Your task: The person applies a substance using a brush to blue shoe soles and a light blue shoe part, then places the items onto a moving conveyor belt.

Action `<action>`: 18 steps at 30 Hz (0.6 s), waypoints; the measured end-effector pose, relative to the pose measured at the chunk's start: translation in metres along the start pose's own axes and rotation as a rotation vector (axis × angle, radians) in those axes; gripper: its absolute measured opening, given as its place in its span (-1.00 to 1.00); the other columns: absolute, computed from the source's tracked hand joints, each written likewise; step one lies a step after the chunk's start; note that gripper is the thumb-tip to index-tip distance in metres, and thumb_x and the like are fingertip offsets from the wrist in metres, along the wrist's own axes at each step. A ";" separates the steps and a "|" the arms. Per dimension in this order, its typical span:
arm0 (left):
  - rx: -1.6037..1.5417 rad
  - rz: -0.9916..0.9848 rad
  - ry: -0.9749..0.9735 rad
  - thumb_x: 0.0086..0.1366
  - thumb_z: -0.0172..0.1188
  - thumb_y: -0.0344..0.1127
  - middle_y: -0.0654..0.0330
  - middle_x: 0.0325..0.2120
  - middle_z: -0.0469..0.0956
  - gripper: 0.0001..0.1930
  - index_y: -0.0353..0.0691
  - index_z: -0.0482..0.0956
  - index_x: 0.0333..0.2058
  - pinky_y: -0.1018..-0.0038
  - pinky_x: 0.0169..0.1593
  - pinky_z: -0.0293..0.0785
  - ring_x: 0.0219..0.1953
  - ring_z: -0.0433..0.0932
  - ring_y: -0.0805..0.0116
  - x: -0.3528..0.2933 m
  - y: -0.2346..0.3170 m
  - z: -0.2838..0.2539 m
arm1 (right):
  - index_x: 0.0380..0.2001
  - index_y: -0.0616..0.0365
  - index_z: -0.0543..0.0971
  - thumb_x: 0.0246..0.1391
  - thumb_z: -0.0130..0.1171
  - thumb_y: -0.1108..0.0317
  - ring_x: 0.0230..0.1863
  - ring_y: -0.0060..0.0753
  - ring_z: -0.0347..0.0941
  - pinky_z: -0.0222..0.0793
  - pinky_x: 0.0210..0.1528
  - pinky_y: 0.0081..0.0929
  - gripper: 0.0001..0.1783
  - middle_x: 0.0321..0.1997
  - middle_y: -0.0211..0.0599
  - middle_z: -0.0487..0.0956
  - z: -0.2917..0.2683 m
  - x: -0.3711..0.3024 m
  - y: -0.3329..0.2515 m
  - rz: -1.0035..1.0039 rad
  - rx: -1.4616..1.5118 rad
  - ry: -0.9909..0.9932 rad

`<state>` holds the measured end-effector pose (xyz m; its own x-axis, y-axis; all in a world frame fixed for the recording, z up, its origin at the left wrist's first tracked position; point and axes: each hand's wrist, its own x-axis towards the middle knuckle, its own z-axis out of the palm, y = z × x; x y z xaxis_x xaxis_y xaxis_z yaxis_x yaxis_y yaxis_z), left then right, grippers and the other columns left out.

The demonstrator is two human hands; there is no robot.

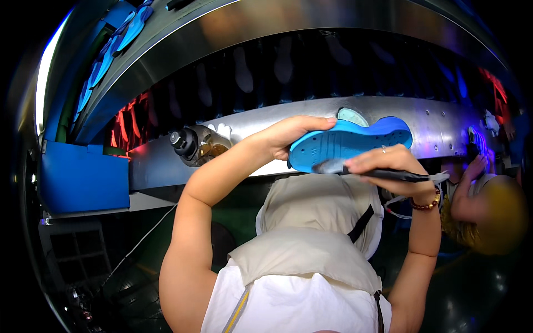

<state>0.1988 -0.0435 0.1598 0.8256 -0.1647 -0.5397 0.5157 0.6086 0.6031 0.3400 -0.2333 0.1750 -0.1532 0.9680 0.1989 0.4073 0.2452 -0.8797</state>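
A bright blue shoe sole (348,145) is tilted up in front of me over the near edge of the metal bench. My left hand (294,133) grips its left end, with the thumb along the upper rim and the other fingers partly hidden behind it. In my right hand (388,164) is a brush (331,166) with a dark handle. Its pale, blurred bristles point left and overlap the sole's lower edge; whether they touch it I cannot tell. Just behind the sole stands a small round dish (353,116) with something pale green in it, partly covered by the sole.
A clear bottle with a black cap (191,145) stands on the metal bench (252,125) to the left, by a white object (223,131). Beyond, several soles lie in a dark recess. A blue box (83,177) is at left. Another person (483,213) works at right.
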 end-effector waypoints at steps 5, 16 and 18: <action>0.251 0.044 0.107 0.14 0.07 -0.06 -0.06 -0.14 0.38 -0.46 -0.36 0.31 -0.02 0.48 -0.27 0.48 -0.22 0.47 0.25 -0.004 -0.001 0.005 | -0.39 0.21 0.53 -0.22 0.17 0.54 -0.23 -0.29 0.49 0.40 -0.19 -0.49 -0.79 -0.31 -0.19 0.56 -0.007 -0.004 -0.001 0.047 -0.129 -0.199; -0.070 0.170 0.076 0.16 0.03 -0.04 -0.05 -0.11 0.35 -0.45 -0.30 0.23 0.02 0.30 -0.09 0.41 -0.10 0.39 0.19 0.020 -0.021 -0.020 | -0.35 0.24 0.55 -0.17 0.19 0.51 -0.52 -0.63 0.44 0.37 -0.46 -0.71 -0.79 -0.37 -0.26 0.57 -0.013 -0.013 0.010 0.340 0.361 0.246; -0.332 0.147 -0.022 0.17 0.01 -0.06 -0.07 -0.10 0.32 -0.47 -0.27 0.23 0.02 0.14 -0.11 0.41 -0.10 0.38 0.08 0.028 -0.028 -0.018 | -0.36 0.25 0.56 -0.16 0.17 0.53 -0.62 -0.71 0.36 0.30 -0.58 -0.78 -0.81 -0.40 -0.28 0.57 0.003 -0.005 0.036 0.322 0.337 0.390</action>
<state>0.2038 -0.0510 0.1174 0.8920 -0.0714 -0.4463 0.2917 0.8451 0.4479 0.3526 -0.2292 0.1416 0.2977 0.9546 -0.0129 0.0607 -0.0324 -0.9976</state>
